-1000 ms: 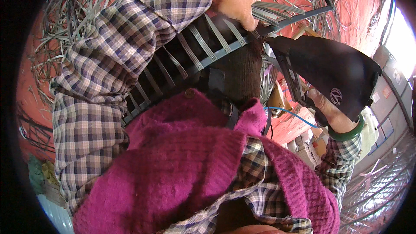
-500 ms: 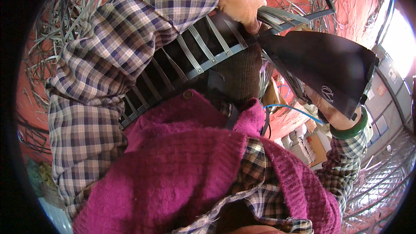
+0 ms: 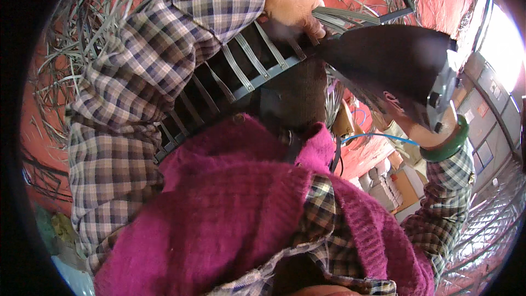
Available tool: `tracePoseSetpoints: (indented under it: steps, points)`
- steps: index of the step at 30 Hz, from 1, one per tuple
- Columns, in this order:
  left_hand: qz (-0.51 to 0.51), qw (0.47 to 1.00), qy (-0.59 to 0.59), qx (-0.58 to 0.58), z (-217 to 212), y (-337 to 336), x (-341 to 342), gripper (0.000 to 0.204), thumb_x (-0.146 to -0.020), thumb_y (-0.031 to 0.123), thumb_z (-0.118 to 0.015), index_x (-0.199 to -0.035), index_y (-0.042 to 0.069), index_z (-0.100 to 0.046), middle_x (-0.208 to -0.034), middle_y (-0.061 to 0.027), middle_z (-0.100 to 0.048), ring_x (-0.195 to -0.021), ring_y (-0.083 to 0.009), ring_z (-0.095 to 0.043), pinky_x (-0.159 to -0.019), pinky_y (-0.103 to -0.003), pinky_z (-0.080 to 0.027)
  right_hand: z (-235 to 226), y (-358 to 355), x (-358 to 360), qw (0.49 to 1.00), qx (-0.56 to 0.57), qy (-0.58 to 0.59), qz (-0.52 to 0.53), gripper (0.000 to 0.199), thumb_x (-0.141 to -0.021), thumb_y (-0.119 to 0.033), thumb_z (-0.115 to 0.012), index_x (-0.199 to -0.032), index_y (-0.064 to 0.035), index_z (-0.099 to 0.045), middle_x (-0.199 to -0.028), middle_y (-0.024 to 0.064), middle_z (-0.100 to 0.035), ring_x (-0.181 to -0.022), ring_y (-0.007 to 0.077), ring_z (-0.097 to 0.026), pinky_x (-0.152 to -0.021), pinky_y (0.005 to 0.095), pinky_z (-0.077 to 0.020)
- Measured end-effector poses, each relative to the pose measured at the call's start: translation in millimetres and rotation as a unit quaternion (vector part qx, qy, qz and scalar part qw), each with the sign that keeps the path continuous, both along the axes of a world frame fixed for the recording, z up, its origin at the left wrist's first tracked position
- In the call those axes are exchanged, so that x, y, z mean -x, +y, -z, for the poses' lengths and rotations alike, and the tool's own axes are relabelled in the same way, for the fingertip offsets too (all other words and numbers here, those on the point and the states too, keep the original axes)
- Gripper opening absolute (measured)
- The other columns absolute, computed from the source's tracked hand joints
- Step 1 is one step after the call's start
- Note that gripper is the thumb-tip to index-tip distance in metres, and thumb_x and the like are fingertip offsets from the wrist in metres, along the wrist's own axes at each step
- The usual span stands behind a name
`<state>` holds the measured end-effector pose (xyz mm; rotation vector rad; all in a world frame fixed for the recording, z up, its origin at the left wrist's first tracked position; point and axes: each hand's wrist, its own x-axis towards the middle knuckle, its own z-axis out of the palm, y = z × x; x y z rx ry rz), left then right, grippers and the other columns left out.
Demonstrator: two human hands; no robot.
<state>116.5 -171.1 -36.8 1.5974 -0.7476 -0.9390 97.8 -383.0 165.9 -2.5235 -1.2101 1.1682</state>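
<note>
My left hand [image 3: 293,3] is closed at the far side, its fingers around the ends of several flat grey straps [image 3: 342,17] by a metal-edged frame [image 3: 227,101]. Other grey straps run across that frame in spaced rows, with small fasteners on its edge. In my right hand [image 3: 419,126], partly hidden, is a black wedge-shaped tool [image 3: 392,57] that looks like a nail gun. Its narrow end points at the frame beside my left fingers; its wide end has a silver part. A thin blue hose [image 3: 378,136] leads to my right hand.
Loose grey straps [image 3: 104,16] lie in a tangled heap on the red floor [image 3: 438,0] at the far left. A thin metal bar [image 3: 397,15] sticks out beyond my left hand. Right of my lap stands a cardboard box [image 3: 408,183] beside stacked pale pieces.
The tool has tilted in my right hand, so the silver part of its wide end now shows. My left hand and the frame have shifted slightly left.
</note>
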Motion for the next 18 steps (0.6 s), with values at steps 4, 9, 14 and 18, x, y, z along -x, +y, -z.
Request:
tracePoseSetpoints:
  steps: [4,9,14,18]
  points:
    - [-0.142,0.988,0.063,-0.014,-8,10,-7,0.031,-0.087,0.03,-0.053,-0.091,0.001,-0.062,-0.062,-0.0029,-0.058,-0.049,-0.0073,-0.048,-0.047,-0.021,-0.039,-1,-2,4,0.989,-0.022,-0.002,0.148,0.04,-0.069,-0.006,-0.068,-0.106,-0.0011,-0.055,-0.101,0.0118,-0.057,-0.093,0.0284,-0.054,-0.083,0.0374,-0.042]
    - [-0.261,0.927,0.24,0.123,-15,18,-19,0.034,-0.09,0.029,-0.048,-0.093,-0.002,-0.062,-0.057,-0.0006,-0.051,-0.044,-0.0014,-0.039,-0.037,-0.017,-0.028,-3,0,1,0.975,-0.049,0.01,0.216,0.037,-0.07,-0.005,-0.069,-0.104,0.0007,-0.054,-0.097,0.012,-0.058,-0.085,0.0265,-0.057,-0.076,0.0346,-0.045]
    - [-0.163,0.91,0.349,0.154,-21,23,-22,0.033,-0.088,0.026,-0.048,-0.096,-0.005,-0.056,-0.054,0.001,-0.046,-0.039,-0.0016,-0.033,-0.034,-0.017,-0.023,-6,10,4,0.927,-0.096,0.041,0.359,0.033,-0.074,-0.005,-0.067,-0.104,0.0004,-0.054,-0.094,0.0093,-0.059,-0.082,0.0185,-0.057,-0.072,0.0304,-0.0466]
    - [-0.198,0.93,0.291,0.11,-19,18,-17,0.022,-0.087,0.023,-0.053,-0.091,0.001,-0.054,-0.052,0.0015,-0.045,-0.039,-0.0021,-0.034,-0.033,-0.017,-0.023,-14,11,8,0.88,-0.074,0.077,0.462,0.03,-0.076,-0.005,-0.066,-0.104,0.0005,-0.054,-0.092,0.0083,-0.061,-0.078,0.0149,-0.057,-0.069,0.0282,-0.0468]
